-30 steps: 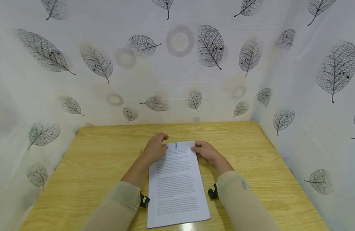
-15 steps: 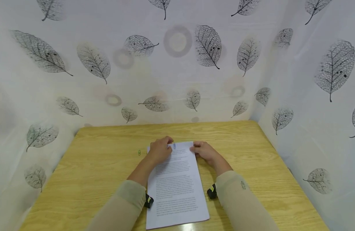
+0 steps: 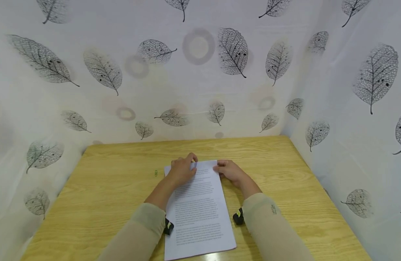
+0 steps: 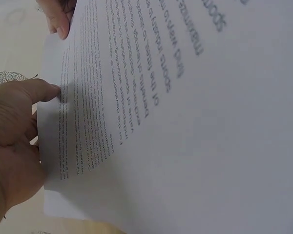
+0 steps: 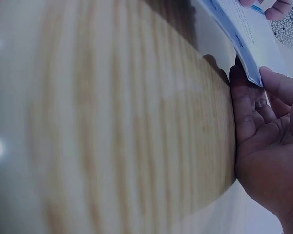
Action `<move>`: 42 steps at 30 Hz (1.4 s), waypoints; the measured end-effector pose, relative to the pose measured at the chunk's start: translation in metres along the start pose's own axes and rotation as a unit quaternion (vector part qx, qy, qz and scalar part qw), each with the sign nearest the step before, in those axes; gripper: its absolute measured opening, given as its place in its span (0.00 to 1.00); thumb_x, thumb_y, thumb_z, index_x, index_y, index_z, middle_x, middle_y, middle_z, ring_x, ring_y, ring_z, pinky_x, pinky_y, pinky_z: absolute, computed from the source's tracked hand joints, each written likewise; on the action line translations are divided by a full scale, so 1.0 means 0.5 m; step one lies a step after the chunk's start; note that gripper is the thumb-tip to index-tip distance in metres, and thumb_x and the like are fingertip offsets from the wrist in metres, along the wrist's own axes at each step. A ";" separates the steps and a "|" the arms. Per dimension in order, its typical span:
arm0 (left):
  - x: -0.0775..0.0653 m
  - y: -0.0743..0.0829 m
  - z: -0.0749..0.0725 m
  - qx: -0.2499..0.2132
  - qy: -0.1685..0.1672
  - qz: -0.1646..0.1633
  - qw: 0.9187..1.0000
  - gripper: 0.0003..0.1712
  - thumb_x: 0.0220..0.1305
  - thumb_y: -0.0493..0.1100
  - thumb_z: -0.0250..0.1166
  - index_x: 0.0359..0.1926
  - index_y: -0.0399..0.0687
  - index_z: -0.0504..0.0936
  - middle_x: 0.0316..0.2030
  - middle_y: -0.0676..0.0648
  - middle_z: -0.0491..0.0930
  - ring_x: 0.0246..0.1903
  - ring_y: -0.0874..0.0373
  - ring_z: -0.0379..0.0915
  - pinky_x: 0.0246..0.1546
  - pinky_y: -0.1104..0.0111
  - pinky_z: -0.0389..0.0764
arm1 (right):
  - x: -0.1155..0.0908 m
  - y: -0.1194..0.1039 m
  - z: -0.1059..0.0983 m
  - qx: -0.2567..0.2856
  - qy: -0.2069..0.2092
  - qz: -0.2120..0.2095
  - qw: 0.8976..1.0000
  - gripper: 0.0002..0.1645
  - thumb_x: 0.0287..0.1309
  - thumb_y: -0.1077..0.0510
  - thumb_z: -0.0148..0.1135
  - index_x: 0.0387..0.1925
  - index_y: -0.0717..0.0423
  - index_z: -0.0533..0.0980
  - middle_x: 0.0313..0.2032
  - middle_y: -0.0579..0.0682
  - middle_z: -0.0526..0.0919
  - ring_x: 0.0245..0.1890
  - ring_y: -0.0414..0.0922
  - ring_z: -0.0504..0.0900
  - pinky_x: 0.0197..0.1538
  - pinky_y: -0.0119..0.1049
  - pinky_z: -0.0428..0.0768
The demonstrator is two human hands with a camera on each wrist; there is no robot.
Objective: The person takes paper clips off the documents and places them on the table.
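"On the yellow wood-grain table (image 3: 105, 192), what's entered first?"

"One stack of white printed sheets (image 3: 201, 217), its far edge between two bare hands. At that edge, one blue wire paper clip (image 3: 195, 165)."

"And the left hand (image 3: 182, 171)?"

"Over the far edge, at the clip: thumb and forefinger pinched on it, one at either end. Its remaining fingers are partly hidden; how they lie, I can't tell."

"Right hand (image 3: 231, 170)?"

"Clamped on the stack's far right corner, thumb above, fingers beneath."

"Loose items?"

"One green wire paper clip (image 3: 156, 173), on the wood left of the stack, apart from it."

"Worn items?"

"Two beige sleeves (image 3: 275, 224); one small black device (image 3: 238, 216) below the right wrist, another at the left."

"Backdrop?"

"White cloth (image 3: 200, 83), printed with grey skeleton leaves and pale rings."
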State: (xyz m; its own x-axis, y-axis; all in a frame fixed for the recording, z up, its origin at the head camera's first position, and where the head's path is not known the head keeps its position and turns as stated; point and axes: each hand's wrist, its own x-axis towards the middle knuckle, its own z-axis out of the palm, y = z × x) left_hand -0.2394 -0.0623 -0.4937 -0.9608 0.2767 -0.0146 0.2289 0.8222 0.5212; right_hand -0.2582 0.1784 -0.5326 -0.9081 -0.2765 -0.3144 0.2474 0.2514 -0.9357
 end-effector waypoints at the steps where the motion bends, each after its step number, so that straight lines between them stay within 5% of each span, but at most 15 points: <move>1: -0.001 -0.001 -0.001 -0.001 -0.002 0.001 1.000 0.16 0.75 0.44 0.69 0.59 0.55 0.76 0.56 0.44 0.87 0.59 0.42 0.80 0.70 0.41 0.67 | -0.001 -0.001 0.000 0.000 0.000 0.000 1.000 0.23 0.79 0.62 0.60 0.68 0.68 0.77 0.59 0.63 0.87 0.43 0.41 0.87 0.48 0.31 0.86; 42: 0.007 -0.019 -0.011 0.012 0.006 0.001 1.000 0.18 0.74 0.46 0.70 0.60 0.50 0.80 0.60 0.43 0.88 0.61 0.44 0.81 0.76 0.43 0.68 | -0.004 -0.003 0.000 -0.006 -0.003 -0.005 1.000 0.22 0.80 0.61 0.59 0.67 0.68 0.79 0.60 0.64 0.86 0.44 0.39 0.87 0.50 0.32 0.86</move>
State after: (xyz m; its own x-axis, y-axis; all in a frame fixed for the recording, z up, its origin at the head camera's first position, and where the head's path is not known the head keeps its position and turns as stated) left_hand -0.2458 -0.0718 -0.4938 -0.9622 0.2723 -0.0036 0.2340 0.8335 0.5005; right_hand -0.2565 0.1788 -0.5306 -0.9086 -0.2842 -0.3061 0.2343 0.2600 -0.9368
